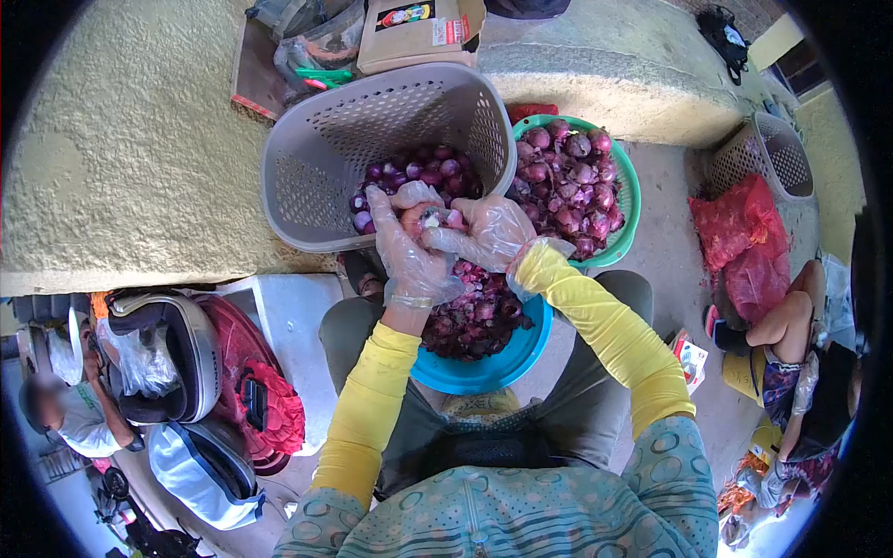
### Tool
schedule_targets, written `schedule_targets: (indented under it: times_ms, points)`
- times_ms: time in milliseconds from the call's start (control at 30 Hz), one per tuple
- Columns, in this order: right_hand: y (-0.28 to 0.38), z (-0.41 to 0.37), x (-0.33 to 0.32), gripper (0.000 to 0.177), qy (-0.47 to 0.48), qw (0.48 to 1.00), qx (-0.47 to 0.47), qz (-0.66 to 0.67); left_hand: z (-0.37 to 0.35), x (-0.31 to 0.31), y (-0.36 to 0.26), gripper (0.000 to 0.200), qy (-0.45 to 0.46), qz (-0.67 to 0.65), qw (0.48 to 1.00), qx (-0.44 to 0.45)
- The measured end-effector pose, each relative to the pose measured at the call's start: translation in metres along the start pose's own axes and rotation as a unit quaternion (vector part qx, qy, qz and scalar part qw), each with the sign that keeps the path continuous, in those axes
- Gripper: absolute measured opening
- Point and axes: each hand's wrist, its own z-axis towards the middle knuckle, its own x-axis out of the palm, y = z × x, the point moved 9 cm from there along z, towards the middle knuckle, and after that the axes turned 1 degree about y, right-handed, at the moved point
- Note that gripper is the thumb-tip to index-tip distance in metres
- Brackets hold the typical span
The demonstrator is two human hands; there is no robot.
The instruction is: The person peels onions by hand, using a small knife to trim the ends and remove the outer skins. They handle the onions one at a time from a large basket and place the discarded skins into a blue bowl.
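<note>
Both my hands wear clear plastic gloves and meet above the front rim of the grey perforated basket. My left hand is closed around a red onion, partly covered by the fingers. Against it, my right hand is closed in a pinch; a pinkish bit shows at its fingers, but what it grips is not clear. Smooth, shiny purple onions lie inside the basket. Directly below my hands, a blue basin between my knees holds dark red onion skins.
A green basket of unpeeled red onions stands at the right. Behind are a cardboard box and a low concrete wall. Red mesh sacks lie farther right, near another seated person. A helmet sits left.
</note>
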Motion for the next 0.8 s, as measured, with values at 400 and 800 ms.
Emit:
schedule_targets:
  times_ms: [400, 800]
  points:
    - [0.004, -0.005, -0.012, 0.070, 0.034, 0.996, 0.010, -0.085, -0.012, -0.004, 0.016, 0.057, -0.124, 0.052, 0.989, -0.055]
    - [0.001, -0.004, 0.000, 0.064, 0.022, 0.997, 0.053, 0.054, -0.012, 0.000, 0.004, 0.060, -0.102, 0.062, 0.991, 0.053]
